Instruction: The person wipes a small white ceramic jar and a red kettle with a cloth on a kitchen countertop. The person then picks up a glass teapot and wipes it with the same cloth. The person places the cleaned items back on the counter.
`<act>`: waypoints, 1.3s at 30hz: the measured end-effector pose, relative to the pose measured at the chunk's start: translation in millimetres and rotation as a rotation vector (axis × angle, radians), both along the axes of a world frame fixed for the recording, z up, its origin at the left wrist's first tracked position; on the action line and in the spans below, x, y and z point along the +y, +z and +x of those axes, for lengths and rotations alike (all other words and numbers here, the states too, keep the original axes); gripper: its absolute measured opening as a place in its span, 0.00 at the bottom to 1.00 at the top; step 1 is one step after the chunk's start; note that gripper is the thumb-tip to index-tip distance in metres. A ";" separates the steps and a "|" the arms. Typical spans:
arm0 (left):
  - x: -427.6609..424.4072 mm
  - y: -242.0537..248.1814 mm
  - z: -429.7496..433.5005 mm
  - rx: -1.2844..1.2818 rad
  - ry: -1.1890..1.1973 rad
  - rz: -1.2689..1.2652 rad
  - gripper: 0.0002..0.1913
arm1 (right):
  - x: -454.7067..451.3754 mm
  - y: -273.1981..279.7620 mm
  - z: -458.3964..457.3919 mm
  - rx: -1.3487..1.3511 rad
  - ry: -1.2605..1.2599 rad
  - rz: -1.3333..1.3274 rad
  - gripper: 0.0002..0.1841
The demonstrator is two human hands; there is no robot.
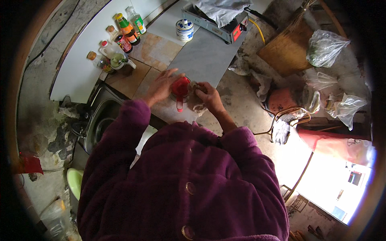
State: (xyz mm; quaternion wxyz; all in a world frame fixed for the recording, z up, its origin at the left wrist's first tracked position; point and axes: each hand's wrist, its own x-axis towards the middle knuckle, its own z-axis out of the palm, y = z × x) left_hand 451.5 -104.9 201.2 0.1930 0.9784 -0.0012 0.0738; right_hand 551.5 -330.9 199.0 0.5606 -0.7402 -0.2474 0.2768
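Note:
A small jug with a red lid and red handle (pixel 180 87) stands on the stone-topped counter (pixel 200 60) in front of me. My left hand (pixel 161 86) curls round its left and far side, fingertips by the lid's edge. A wadded brownish cloth (pixel 196 104) is pinched in my right hand (pixel 210 97), close against the jug's right side. How much the cloth touches the jug is hard to make out. The jug's handle points towards me.
Several sauce bottles (pixel 123 28) and a green-lidded pot (pixel 117 61) line the left wall. A blue-and-white lidded jar (pixel 184 30) stands near a gas stove (pixel 223 27). Left of me is a metal sink (pixel 104 126). A wire-framed stool (pixel 282 126) stands at right.

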 end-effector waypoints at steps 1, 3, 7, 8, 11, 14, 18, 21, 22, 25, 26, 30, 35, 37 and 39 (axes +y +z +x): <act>3.5 3.2 7.4 0.057 -0.055 -0.019 0.28 | 11.6 0.1 2.4 -0.153 0.019 -0.031 0.23; 8.0 3.5 19.1 0.173 -0.170 -0.062 0.30 | 32.0 -4.7 -1.5 -0.313 0.009 -0.184 0.21; 16.9 -10.5 27.4 0.227 -0.231 -0.155 0.28 | 50.5 -17.5 -24.1 -0.648 -0.006 -0.354 0.16; 18.2 -14.7 26.7 0.177 -0.250 -0.166 0.26 | 49.1 -19.2 -31.2 -0.701 -0.007 -0.379 0.16; 21.4 -23.4 24.9 0.115 -0.262 -0.156 0.25 | 34.6 -20.6 -50.9 -0.799 0.074 -0.380 0.13; 22.9 -25.6 24.0 0.102 -0.266 -0.143 0.25 | 25.1 -21.4 -64.4 -0.818 0.294 -0.525 0.18; 23.6 -24.8 24.3 0.108 -0.248 -0.165 0.26 | 32.1 -24.8 -69.7 -0.833 0.152 -0.422 0.20; 25.6 -25.6 25.3 0.118 -0.281 -0.198 0.30 | 36.9 -24.6 -69.6 -0.883 0.148 -0.421 0.20; 26.1 -25.8 25.5 0.124 -0.293 -0.190 0.30 | 36.4 -23.3 -69.1 -0.896 0.182 -0.433 0.20; 28.1 -23.9 25.2 0.146 -0.300 -0.169 0.31 | 30.3 -16.7 -67.4 -0.849 0.259 -0.455 0.19; 28.5 -22.3 25.6 0.143 -0.304 -0.162 0.31 | 27.2 -14.7 -66.1 -0.824 0.285 -0.448 0.18; 27.6 -13.9 24.9 0.195 -0.283 -0.143 0.31 | 7.5 -16.9 -58.4 -0.696 0.160 -0.218 0.15; 24.7 -11.6 29.7 0.070 -0.452 -0.051 0.32 | -32.0 -49.3 -52.2 -0.226 -0.278 -0.290 0.14; 26.2 -14.6 36.5 0.060 -0.564 -0.042 0.31 | -37.0 -67.0 -53.0 0.118 -0.357 -0.175 0.17; 29.0 -18.2 41.9 0.094 -0.625 -0.042 0.29 | -41.1 -79.8 -58.8 0.349 -0.348 -0.188 0.18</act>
